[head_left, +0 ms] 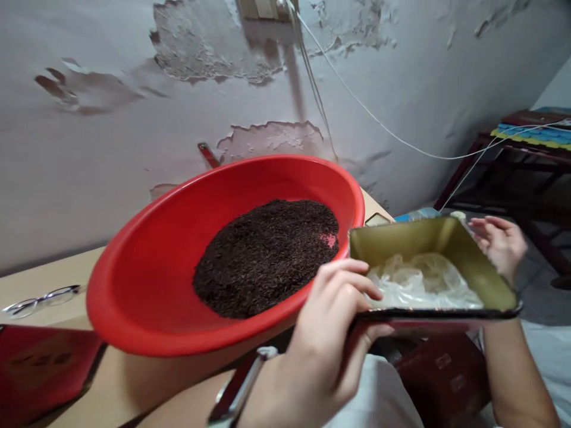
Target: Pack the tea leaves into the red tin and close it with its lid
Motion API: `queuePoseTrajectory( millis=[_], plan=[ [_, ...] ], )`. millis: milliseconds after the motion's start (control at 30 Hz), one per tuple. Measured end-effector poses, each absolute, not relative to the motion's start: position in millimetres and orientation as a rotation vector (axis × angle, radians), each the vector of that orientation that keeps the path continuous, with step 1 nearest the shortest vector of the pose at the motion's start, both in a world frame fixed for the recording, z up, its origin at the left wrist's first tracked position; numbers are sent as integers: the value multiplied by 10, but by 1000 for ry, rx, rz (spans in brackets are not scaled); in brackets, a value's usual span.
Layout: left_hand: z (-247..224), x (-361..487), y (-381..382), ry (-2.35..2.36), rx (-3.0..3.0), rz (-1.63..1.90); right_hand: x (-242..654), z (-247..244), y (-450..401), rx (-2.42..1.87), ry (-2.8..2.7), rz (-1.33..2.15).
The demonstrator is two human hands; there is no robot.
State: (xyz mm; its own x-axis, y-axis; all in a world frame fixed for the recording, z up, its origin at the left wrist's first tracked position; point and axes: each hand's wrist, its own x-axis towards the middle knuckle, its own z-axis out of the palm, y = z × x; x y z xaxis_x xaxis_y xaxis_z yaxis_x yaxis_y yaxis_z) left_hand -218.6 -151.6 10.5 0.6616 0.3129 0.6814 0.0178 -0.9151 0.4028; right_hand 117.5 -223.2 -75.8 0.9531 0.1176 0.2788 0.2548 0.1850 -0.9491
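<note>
- The left hand (319, 333) is clamped on the left near corner of a rectangular tin (408, 238), its fingers bent over the rim and its thumb lower down on the near outer side.
- The tin lies just to the right of that hand, tilted so that its olive-gold inside shows.
- The right hand (502, 246) is at the tin's far right corner, beyond the right wall, with its fingers loosely bent; whether it grips the tin or only rests against it cannot be told, as the wall hides part of the palm.
- A crumpled clear plastic bag (428, 285) lies inside the tin, between the two hands.
- On the left wrist is a dark band (238, 380) with a pale metallic edge.
- Left of the tin and beyond the left hand stands a wide red basin (143, 285), its right rim just beside the tin.
- Dark, thin grains (267, 255) lie heaped in the basin, toward its right side.
- The basin stands on a pale wooden table (44, 264).
- Left of the basin lie eyeglasses (42, 300), with a red flat-topped object (44, 368) nearer.
- On the far side rises a wall (111, 142) with peeling paint; a white cable (377, 117) hangs across it toward a dark red stand (513, 151) at the far right.
</note>
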Motion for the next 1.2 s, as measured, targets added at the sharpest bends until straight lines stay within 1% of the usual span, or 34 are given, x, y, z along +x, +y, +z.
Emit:
queuePoseTrajectory(
  millis=[67, 133, 200, 333, 367, 433, 500, 567, 633, 767, 833, 967, 1033, 1100, 1200],
  plan=[
    [-172, -1966, -1552, 177, 2471, 1081, 1050, -543, -2394, -1269, -456, -246],
    [-453, -1681, -1500, 167, 2449, 1062, 928, -374, -2467, -1268, -596, -298],
    [-712, -1361, -1369, 201, 2466, 1045, 856, -267, -2427, -1385, -777, -201],
    [-1092, -804, -1022, 330, 2523, 1001, 943, -280, -2029, -1715, -1438, 254],
    [-1153, -708, -944, 369, 2533, 996, 995, -319, -1886, -1787, -1616, 315],
    [-1240, -572, -816, 422, 2544, 1006, 1091, -404, -1588, -1976, -1892, 339],
    [-1295, -493, -726, 431, 2543, 1036, 1143, -472, -1310, -2224, -2024, 325],
    [-1333, -451, -666, 428, 2538, 1072, 1143, -511, -1083, -2446, -2052, 326],
    [-1367, -433, -632, 440, 2540, 1098, 1104, -534, -916, -2574, -2048, 345],
    [-1437, -456, -621, 445, 2559, 1102, 1010, -579, -756, -2622, -2066, 362],
    [-1466, -483, -634, 429, 2560, 1092, 1005, -587, -763, -2599, -2039, 312],
    [-1472, -526, -665, 404, 2590, 1085, 1121, -563, -942, -2393, -1932, 119],
    [-1444, -534, -677, 396, 2631, 1085, 1204, -573, -1088, -2258, -1795, 86],
    [-1398, -532, -688, 404, 2660, 1095, 1263, -618, -1236, -2125, -1555, 117],
    [-1306, -509, -707, 435, 2670, 1125, 1265, -707, -1410, -1872, -1191, 260]
  ],
)
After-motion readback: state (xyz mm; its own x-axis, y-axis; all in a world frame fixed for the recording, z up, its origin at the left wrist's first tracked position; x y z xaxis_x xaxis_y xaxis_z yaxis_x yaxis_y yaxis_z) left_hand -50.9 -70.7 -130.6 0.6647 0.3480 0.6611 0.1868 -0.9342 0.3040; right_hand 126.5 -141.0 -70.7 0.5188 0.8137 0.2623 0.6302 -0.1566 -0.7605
